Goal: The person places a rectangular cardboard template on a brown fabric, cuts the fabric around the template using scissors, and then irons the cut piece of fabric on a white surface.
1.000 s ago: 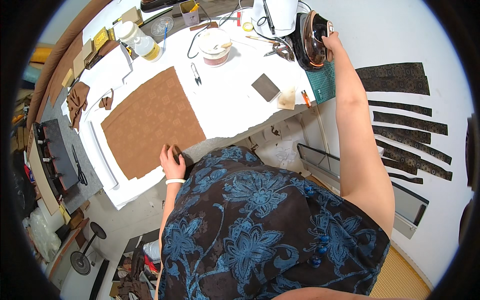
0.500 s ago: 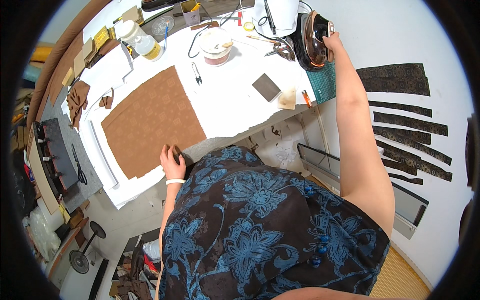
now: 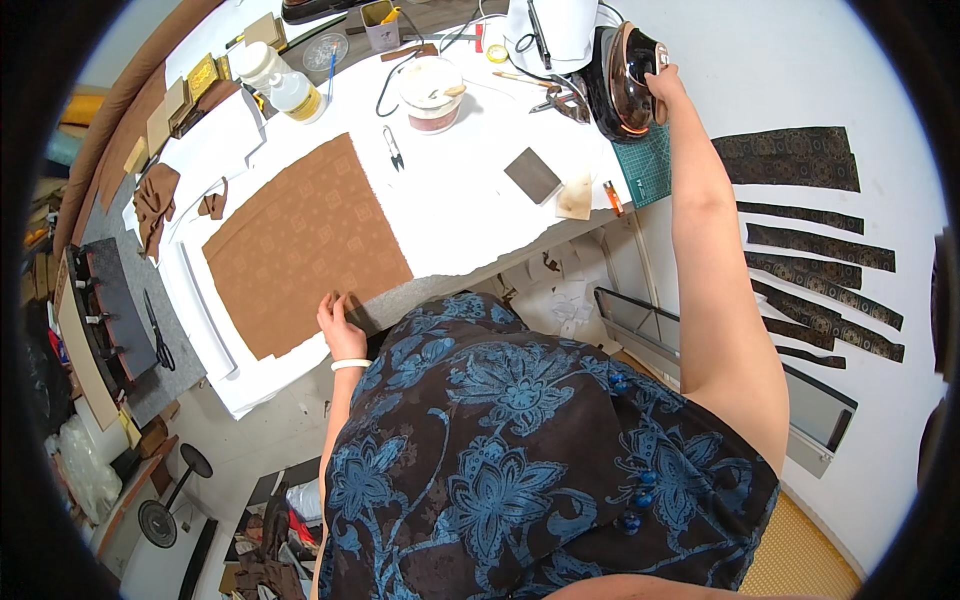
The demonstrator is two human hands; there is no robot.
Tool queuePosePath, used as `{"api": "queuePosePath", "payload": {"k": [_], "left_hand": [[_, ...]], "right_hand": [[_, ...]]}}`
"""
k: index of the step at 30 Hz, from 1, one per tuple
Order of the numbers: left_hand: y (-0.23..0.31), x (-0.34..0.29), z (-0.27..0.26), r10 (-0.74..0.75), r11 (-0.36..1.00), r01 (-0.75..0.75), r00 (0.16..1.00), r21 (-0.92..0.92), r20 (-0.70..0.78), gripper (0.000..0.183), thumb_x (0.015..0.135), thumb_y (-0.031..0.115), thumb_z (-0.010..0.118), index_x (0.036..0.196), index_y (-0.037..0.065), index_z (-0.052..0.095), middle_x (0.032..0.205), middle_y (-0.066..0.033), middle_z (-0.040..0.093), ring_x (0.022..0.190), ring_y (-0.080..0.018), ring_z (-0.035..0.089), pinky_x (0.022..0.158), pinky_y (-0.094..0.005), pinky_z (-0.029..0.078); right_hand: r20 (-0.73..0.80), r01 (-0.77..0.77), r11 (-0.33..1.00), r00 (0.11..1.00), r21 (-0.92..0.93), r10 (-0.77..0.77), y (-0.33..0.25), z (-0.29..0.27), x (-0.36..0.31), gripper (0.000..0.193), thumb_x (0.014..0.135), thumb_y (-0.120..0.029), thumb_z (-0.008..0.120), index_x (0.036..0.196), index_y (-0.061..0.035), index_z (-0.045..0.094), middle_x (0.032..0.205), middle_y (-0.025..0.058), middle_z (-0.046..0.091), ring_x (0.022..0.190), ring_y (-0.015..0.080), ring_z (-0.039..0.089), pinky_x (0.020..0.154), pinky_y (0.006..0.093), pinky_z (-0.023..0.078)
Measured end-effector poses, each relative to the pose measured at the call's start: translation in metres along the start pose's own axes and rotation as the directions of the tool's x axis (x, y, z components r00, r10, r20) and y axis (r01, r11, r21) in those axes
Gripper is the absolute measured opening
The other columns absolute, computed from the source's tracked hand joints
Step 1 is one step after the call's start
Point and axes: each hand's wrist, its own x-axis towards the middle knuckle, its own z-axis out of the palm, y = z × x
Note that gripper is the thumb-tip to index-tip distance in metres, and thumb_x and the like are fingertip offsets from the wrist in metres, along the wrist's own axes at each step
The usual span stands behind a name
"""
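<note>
The right hand (image 3: pixel 668 82) grips one dark iron (image 3: pixel 620 80) at the white worktop's (image 3: pixel 470 215) far right edge; the left hand (image 3: pixel 338 320) lies flat and open, holding nothing, on one brown patterned cloth (image 3: pixel 300 240), one snips (image 3: pixel 393 148) beyond it

nothing has moved; both hands unchanged.
</note>
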Motion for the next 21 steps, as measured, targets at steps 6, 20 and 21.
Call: {"api": "queuePosePath", "payload": {"k": [6,20,21], "left_hand": [[0.001,0.002,0.003,-0.003,1.000,0.003,1.000,-0.019,-0.013,0.055,0.074,-0.021,0.049,0.121,0.004,0.065,0.140,-0.0184,0.051,0.127,-0.0400,0.051,0.107,-0.0468,0.045],[0.004,0.002,-0.003,0.000,1.000,0.000,1.000,0.028,-0.020,0.055,0.073,-0.016,0.052,0.123,0.003,0.063,0.139,-0.0176,0.052,0.130,-0.0397,0.049,0.110,-0.0487,0.040],[0.004,0.003,-0.002,-0.001,0.999,0.002,1.000,0.036,-0.018,0.055,0.073,-0.016,0.052,0.123,0.003,0.063,0.139,-0.0175,0.052,0.130,-0.0397,0.049,0.110,-0.0488,0.040]], "right_hand": [[-0.003,-0.005,1.000,1.000,-0.001,0.005,0.001,-0.002,0.000,0.077,0.089,-0.031,0.070,0.143,0.0066,0.031,0.132,0.0324,0.060,0.123,0.0431,0.062,0.104,0.0459,0.050],[-0.014,-0.002,1.000,1.000,-0.020,0.001,0.001,0.002,0.001,0.075,0.087,-0.031,0.067,0.142,0.0046,0.031,0.131,0.0319,0.062,0.121,0.0440,0.063,0.105,0.0476,0.049],[-0.016,-0.004,1.000,1.000,-0.021,0.004,0.002,0.002,0.001,0.075,0.087,-0.031,0.067,0.142,0.0050,0.031,0.131,0.0322,0.062,0.121,0.0440,0.063,0.105,0.0475,0.049]]}}
